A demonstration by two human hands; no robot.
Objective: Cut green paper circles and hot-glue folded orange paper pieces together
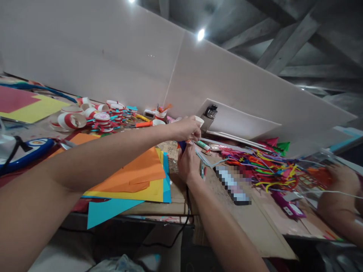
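Note:
My left hand (189, 129) reaches across from the left, fingers pinched around a white rounded piece (199, 121) that looks like a paper cup. Just below it, my right hand (188, 161) is wrapped round a blue tool (182, 145), mostly hidden by the fingers. A black cord (188, 196) runs down from beneath this hand over the table edge, so the tool may be a glue gun. The two hands nearly touch. A green-and-white tube (203, 145) lies close to their right.
Orange sheets (136, 170) lie over yellow and blue paper at left. Red-and-white paper cup pieces (102, 118) stand behind. Right are a blurred phone (234, 185), colourful pipe cleaners (261, 166), a purple box (287, 206) and another person's arm (337, 200). A white panel (136, 56) backs the table.

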